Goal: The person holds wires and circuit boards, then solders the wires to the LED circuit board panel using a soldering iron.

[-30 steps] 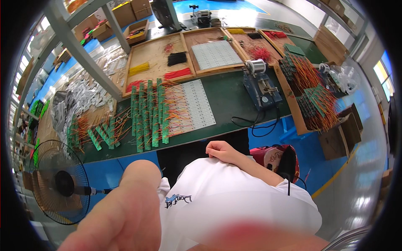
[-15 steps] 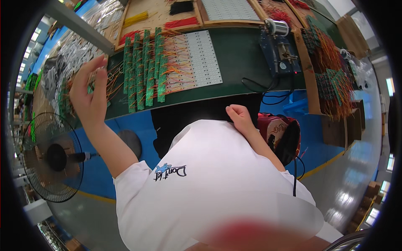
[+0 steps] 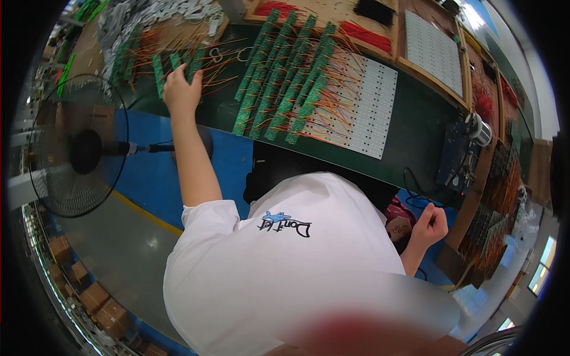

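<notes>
My left hand [image 3: 182, 92] reaches over a group of green circuit-board strips [image 3: 158, 74] with orange wires at the left end of the bench. Its thumb and fingers are apart at the near ends of the strips, and no firm hold shows. To the right, several long green circuit-board strips [image 3: 279, 83] lie side by side in slanted rows. Their red and yellow wires spread over a white perforated board [image 3: 374, 107]. My right hand [image 3: 430, 227] hangs in front of the bench's near edge, its fingers curled in, with nothing visible in them.
Wooden trays [image 3: 436, 80] with red and black wires line the back. A blue machine with a wire spool [image 3: 480, 129] stands at the right, near a cardboard box [image 3: 463, 222] of wired boards. A standing fan [image 3: 83, 151] is at the left. Grey parts [image 3: 136, 29] lie heaped behind my left hand.
The view has swung left, so the bench appears farther right. My left hand has come down from the air onto the green strips. My right hand has moved away from my shirt, still closed.
</notes>
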Tool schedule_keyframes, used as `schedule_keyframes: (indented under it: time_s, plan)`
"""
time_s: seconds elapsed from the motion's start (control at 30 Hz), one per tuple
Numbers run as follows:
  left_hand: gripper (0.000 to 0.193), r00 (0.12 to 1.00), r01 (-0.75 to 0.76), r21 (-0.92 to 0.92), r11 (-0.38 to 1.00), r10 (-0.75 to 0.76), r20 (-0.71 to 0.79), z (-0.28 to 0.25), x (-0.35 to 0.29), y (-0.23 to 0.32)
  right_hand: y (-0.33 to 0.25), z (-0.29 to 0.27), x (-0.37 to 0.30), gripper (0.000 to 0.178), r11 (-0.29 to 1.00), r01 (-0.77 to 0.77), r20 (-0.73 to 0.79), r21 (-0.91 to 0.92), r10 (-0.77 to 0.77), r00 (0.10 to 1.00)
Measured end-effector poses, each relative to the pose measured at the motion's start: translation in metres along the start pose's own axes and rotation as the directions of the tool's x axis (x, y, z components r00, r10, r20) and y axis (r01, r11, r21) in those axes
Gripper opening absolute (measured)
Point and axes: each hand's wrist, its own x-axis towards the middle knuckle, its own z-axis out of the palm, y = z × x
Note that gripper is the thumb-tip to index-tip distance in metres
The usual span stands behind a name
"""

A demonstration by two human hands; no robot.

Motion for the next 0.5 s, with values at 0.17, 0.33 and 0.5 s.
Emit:
schedule_keyframes:
  time_s: [0.17,0.33,0.5]
  plan:
    - [0.045,0.992,-0.107,0.259,0.960,0.121,-0.040,-0.025,0.008,-0.017,-0.005,-0.015,0.086,0.026,0.987,0.016,-0.235,-0.161,-0.055,0.971]
    - [0.049,0.994,0.044,0.067,0.997,-0.050,0.097,-0.031,0.020,-0.032,0.008,-0.020,0.118,0.020,0.980,-0.109,-0.283,-0.164,0.059,0.957]
    - [0.050,0.982,0.177,-0.368,0.913,-0.139,0.128,-0.093,0.015,0.017,0.020,-0.009,0.131,0.035,0.843,-0.127,-0.220,-0.523,0.010,0.975]
